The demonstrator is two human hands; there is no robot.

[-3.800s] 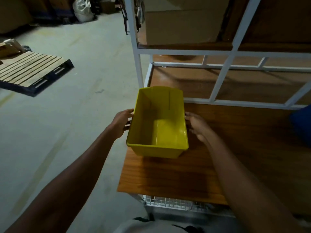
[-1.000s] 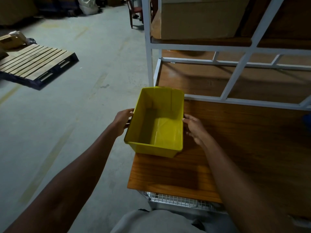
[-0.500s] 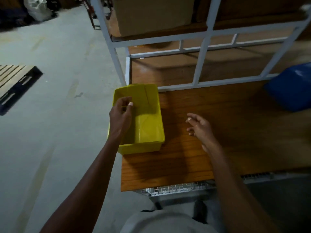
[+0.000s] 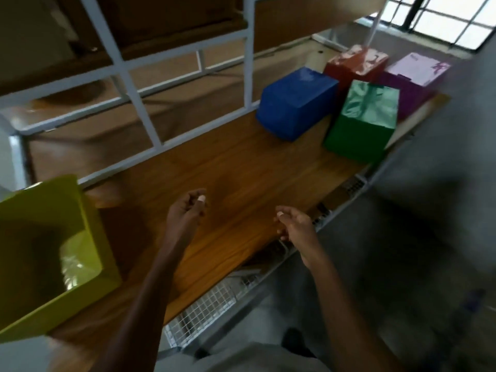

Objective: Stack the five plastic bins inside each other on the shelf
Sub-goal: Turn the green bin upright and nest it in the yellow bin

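The yellow bin [image 4: 51, 253] stands upright with its mouth up at the left end of the wooden shelf [image 4: 228, 170]. At the far right end lie a blue bin [image 4: 295, 102], a green bin [image 4: 362, 122], a red bin [image 4: 354, 65] and a purple bin [image 4: 413, 79], all turned upside down and close together. My left hand [image 4: 188, 210] hovers over the middle of the shelf, fingers loosely curled, holding nothing. Over the shelf's front edge my right hand [image 4: 292, 224] is also empty, fingers apart.
White metal frame bars [image 4: 139, 103] run along the back of the shelf, with a lower wooden board behind them. A wire mesh panel [image 4: 209, 310] shows under the front edge. A bright window [image 4: 442, 17] sits at the top right.
My left hand has let go of the yellow bin and moved right over the shelf. The view has swung right, bringing the four other bins into sight.
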